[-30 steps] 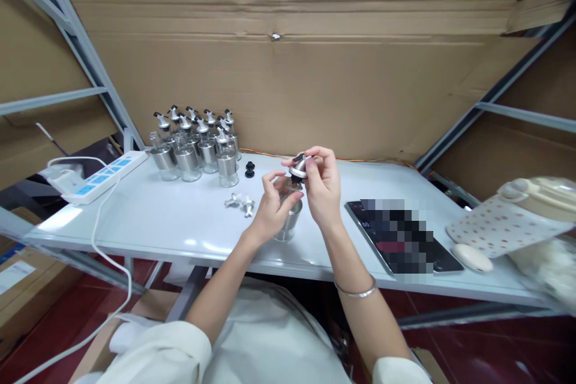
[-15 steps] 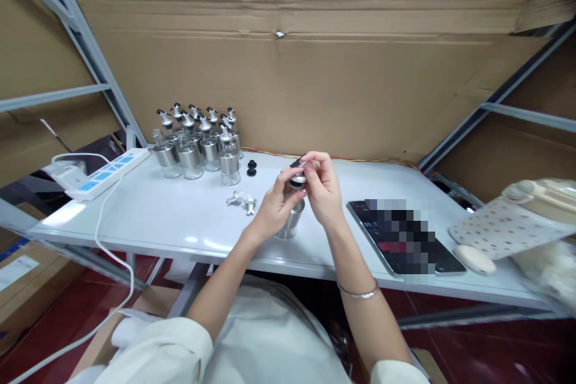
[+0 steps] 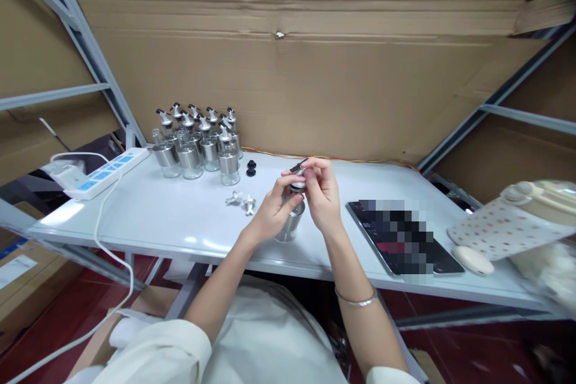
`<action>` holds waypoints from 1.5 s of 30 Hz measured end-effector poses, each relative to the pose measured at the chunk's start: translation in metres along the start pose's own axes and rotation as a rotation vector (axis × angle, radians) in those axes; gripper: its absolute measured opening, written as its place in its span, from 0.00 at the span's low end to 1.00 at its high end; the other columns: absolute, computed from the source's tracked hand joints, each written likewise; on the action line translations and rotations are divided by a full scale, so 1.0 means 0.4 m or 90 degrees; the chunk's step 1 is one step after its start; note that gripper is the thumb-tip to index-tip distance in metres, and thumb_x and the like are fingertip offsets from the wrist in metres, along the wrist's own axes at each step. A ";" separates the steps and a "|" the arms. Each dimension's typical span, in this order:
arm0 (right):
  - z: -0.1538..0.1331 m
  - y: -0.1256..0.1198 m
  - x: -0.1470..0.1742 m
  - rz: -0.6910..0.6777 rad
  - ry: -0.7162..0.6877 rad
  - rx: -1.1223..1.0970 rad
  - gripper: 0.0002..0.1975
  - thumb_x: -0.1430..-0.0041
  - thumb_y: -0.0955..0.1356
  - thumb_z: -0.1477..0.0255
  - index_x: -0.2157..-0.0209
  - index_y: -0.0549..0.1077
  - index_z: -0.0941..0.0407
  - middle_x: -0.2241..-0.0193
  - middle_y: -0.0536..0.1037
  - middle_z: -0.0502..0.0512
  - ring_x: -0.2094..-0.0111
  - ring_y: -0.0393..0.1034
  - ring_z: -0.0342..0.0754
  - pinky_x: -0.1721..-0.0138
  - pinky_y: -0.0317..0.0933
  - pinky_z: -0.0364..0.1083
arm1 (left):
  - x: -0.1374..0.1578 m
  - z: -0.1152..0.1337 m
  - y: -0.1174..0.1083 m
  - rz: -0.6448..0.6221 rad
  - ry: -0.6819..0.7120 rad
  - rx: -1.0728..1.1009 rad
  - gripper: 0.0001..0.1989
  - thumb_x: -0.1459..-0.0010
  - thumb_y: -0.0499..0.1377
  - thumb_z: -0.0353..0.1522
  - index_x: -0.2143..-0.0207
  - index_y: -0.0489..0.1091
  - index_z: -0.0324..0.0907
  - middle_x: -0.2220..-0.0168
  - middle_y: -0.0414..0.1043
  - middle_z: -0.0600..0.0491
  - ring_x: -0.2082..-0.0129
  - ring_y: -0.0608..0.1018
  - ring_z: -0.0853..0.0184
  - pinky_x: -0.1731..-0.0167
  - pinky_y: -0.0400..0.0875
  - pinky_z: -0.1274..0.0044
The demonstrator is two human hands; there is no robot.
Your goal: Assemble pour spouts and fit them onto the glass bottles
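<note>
Lower now, pinches silver metal spout (image 3: 297, 185) in right hand (image 3: 323, 197) atop steel-banded glass bottle (image 3: 290, 227) gripped in curled left hand (image 3: 273, 207); likely seating, needs pressing

on the table (image 3: 189, 216): strip (image 3: 108, 174) far left, bottles (image 3: 191, 162) behind left, spout (image 3: 297, 186) over near bottle (image 3: 289, 228), tablet (image 3: 396, 246) then flask (image 3: 504, 223) right.

Off-white fabric garment (image 3: 274, 336), softly creased, lower center of frame. Matching loose left sleeve (image 3: 157, 348), folded cuff, lower left; right sleeve (image 3: 390, 376), bottom edge, right of center. Narrow silver-coloured bangle (image 3: 359, 303) round right forearm (image 3: 353, 267). Left hand (image 3: 273, 207), right hand (image 3: 323, 195) bare.
</note>
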State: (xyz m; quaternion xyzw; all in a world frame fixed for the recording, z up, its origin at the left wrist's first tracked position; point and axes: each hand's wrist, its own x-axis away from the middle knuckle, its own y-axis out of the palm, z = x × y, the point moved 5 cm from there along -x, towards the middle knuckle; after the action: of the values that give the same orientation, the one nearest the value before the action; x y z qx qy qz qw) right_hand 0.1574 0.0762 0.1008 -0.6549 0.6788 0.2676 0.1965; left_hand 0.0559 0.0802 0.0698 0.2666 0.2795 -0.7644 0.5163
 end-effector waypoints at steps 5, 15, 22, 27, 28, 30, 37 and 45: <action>-0.002 0.004 0.020 0.005 -0.034 0.025 0.07 0.37 0.62 0.62 0.61 0.66 0.49 0.67 0.74 0.50 0.64 0.74 0.46 0.60 0.68 0.49 | 0.008 -0.012 0.001 0.029 -0.001 0.009 0.10 0.37 0.52 0.39 0.54 0.61 0.48 0.53 0.67 0.51 0.55 0.73 0.68 0.53 0.67 0.72; 0.004 -0.008 0.066 0.026 -0.035 0.073 0.07 0.35 0.60 0.63 0.62 0.66 0.50 0.63 0.72 0.52 0.58 0.70 0.47 0.53 0.64 0.50 | 0.027 -0.002 0.006 0.044 0.024 -0.037 0.09 0.36 0.51 0.37 0.54 0.58 0.48 0.54 0.68 0.51 0.55 0.74 0.69 0.54 0.69 0.73; 0.009 -0.001 0.090 -0.027 -0.062 0.102 0.09 0.43 0.67 0.71 0.59 0.66 0.51 0.54 0.70 0.55 0.55 0.68 0.47 0.54 0.63 0.48 | 0.031 -0.014 0.014 0.037 0.041 0.006 0.15 0.36 0.51 0.34 0.52 0.48 0.48 0.47 0.65 0.45 0.52 0.75 0.68 0.54 0.71 0.71; 0.029 -0.005 0.102 -0.022 -0.053 0.118 0.14 0.45 0.69 0.73 0.57 0.66 0.51 0.50 0.68 0.57 0.52 0.68 0.49 0.51 0.62 0.50 | 0.027 -0.021 0.013 0.040 0.003 0.033 0.20 0.39 0.55 0.35 0.50 0.47 0.47 0.46 0.66 0.42 0.51 0.75 0.65 0.52 0.71 0.69; 0.032 -0.006 0.103 -0.019 -0.050 0.123 0.14 0.45 0.69 0.73 0.57 0.65 0.50 0.50 0.68 0.57 0.52 0.68 0.48 0.51 0.62 0.50 | 0.027 -0.021 0.012 0.039 -0.001 0.031 0.21 0.39 0.56 0.35 0.48 0.49 0.47 0.46 0.67 0.42 0.51 0.75 0.64 0.52 0.71 0.69; 0.036 -0.006 0.105 -0.015 -0.046 0.135 0.14 0.45 0.69 0.72 0.57 0.65 0.50 0.51 0.69 0.56 0.54 0.68 0.47 0.52 0.62 0.50 | 0.026 -0.020 0.010 0.035 -0.011 0.025 0.22 0.40 0.56 0.35 0.46 0.52 0.47 0.47 0.68 0.43 0.52 0.76 0.64 0.52 0.71 0.69; 0.023 0.005 0.100 0.026 -0.097 0.164 0.12 0.45 0.68 0.74 0.59 0.65 0.51 0.47 0.64 0.59 0.47 0.65 0.51 0.50 0.62 0.54 | 0.025 -0.020 0.003 0.044 -0.035 0.069 0.22 0.40 0.56 0.35 0.44 0.56 0.47 0.47 0.69 0.45 0.50 0.75 0.63 0.54 0.73 0.71; 0.020 0.006 0.097 0.061 -0.112 0.186 0.07 0.42 0.67 0.72 0.61 0.66 0.51 0.53 0.69 0.57 0.57 0.71 0.47 0.59 0.66 0.48 | 0.027 -0.034 0.000 0.066 -0.066 0.082 0.19 0.39 0.56 0.37 0.47 0.58 0.46 0.49 0.71 0.46 0.54 0.77 0.65 0.55 0.74 0.72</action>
State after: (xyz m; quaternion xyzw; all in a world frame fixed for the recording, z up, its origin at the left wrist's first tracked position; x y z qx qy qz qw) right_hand 0.1517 0.0506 0.0709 -0.5604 0.7212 0.2311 0.3354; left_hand 0.0539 0.0827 0.0529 0.2738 0.1883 -0.7657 0.5507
